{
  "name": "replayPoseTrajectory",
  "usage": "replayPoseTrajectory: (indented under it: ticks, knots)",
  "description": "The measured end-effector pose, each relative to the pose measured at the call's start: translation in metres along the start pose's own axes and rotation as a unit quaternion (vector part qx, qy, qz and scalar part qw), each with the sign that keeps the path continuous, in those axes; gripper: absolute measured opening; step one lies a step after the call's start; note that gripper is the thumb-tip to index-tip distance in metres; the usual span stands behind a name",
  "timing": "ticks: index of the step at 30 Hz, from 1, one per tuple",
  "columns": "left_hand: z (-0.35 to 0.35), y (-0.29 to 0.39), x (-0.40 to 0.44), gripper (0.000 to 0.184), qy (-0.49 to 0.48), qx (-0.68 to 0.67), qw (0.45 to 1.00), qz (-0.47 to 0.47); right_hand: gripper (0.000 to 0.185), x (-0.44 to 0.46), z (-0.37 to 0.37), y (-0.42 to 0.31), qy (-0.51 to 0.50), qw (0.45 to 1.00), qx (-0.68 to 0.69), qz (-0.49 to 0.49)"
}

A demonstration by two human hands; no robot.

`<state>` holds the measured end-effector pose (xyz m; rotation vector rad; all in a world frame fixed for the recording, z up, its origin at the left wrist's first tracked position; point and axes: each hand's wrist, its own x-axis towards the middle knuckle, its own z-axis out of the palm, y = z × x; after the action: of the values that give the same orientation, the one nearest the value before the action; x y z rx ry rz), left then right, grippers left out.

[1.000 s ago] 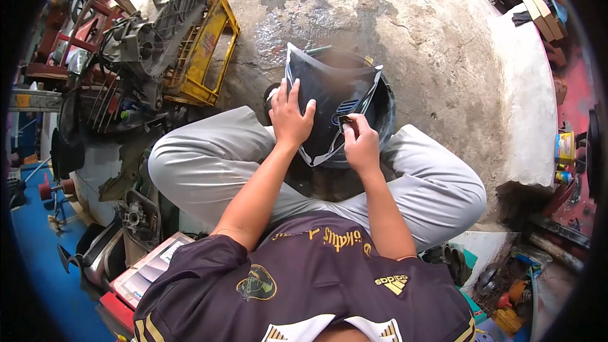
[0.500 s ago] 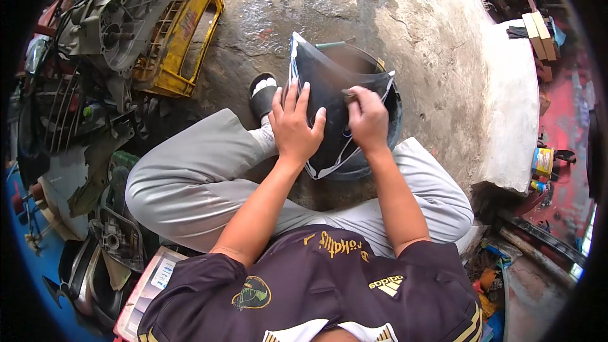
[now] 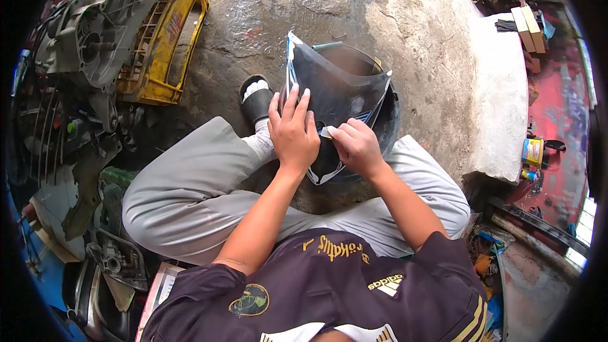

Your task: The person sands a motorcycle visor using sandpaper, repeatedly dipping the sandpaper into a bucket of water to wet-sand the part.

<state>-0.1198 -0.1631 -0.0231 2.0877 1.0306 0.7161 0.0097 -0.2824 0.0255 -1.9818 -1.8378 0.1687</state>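
Between the bent knees in the head view, a dark panel [image 3: 332, 96] sits over a round tub [image 3: 393, 120]. The left hand [image 3: 294, 136] lies on it, fingers extended, gripping nothing visible. The right hand [image 3: 358, 147], pinching a small scrap [image 3: 327, 132], has moved lower and leftward, apparently shifting work toward the panel's lower middle.
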Motion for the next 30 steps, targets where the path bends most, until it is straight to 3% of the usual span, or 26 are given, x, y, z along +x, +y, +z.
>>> replayPoseTrajectory:
  ticks: [2, 4, 6, 8, 9, 10, 13, 14, 16, 21, 24, 26, 30]
  knots:
    - [0.001, -0.002, 0.0, 0.045, 0.008, -0.004, 1.0, 0.008, 0.024, 0.005, -0.005, 0.02, 0.074, 0.997, -0.002, 0.011]
    - [0.0, -0.001, -0.002, 0.045, 0.009, -0.005, 1.0, 0.005, 0.026, 0.014, -0.002, 0.041, 0.195, 0.971, 0.008, 0.138]
    - [-0.001, 0.001, 0.0, 0.044, 0.015, -0.004, 1.0, 0.008, 0.024, 0.019, 0.002, 0.04, 0.213, 0.964, -0.005, 0.16]
    - [0.0, 0.001, 0.0, 0.044, 0.016, 0.0, 1.0, 0.006, 0.021, 0.022, 0.004, 0.017, 0.139, 0.989, 0.014, 0.057]
    - [-0.001, 0.002, 0.0, 0.044, 0.017, 0.002, 1.0, 0.01, 0.02, 0.024, 0.001, 0.006, 0.067, 0.997, -0.002, 0.038]
    - [-0.001, 0.002, 0.001, 0.044, 0.02, 0.003, 1.0, 0.012, 0.02, 0.027, 0.001, 0.005, 0.072, 0.997, -0.012, 0.033]
    - [-0.002, 0.004, -0.003, 0.048, 0.008, 0.003, 1.0, 0.005, 0.013, 0.039, 0.003, 0.034, 0.215, 0.968, -0.011, 0.127]
    - [-0.003, 0.005, -0.003, 0.049, 0.001, 0.017, 1.0, 0.005, 0.012, 0.044, -0.001, 0.036, 0.213, 0.964, -0.018, 0.161]
    - [-0.003, 0.006, -0.002, 0.051, -0.004, 0.033, 0.999, 0.008, 0.01, 0.055, 0.003, 0.04, 0.203, 0.972, -0.007, 0.115]
    - [-0.004, 0.008, -0.002, 0.054, -0.019, 0.094, 0.995, 0.026, 0.01, 0.092, 0.001, 0.044, 0.19, 0.969, -0.031, 0.156]
    - [-0.003, 0.007, -0.003, 0.054, -0.017, 0.091, 0.995, 0.027, 0.014, 0.123, 0.01, 0.057, 0.147, 0.968, -0.014, 0.201]
    - [-0.003, 0.008, -0.003, 0.054, -0.018, 0.091, 0.995, 0.025, 0.014, 0.14, 0.02, 0.071, 0.062, 0.974, -0.037, 0.213]
    - [-0.004, 0.009, -0.002, 0.054, -0.02, 0.093, 0.995, 0.021, 0.012, 0.146, 0.02, 0.069, 0.06, 0.983, -0.066, 0.162]
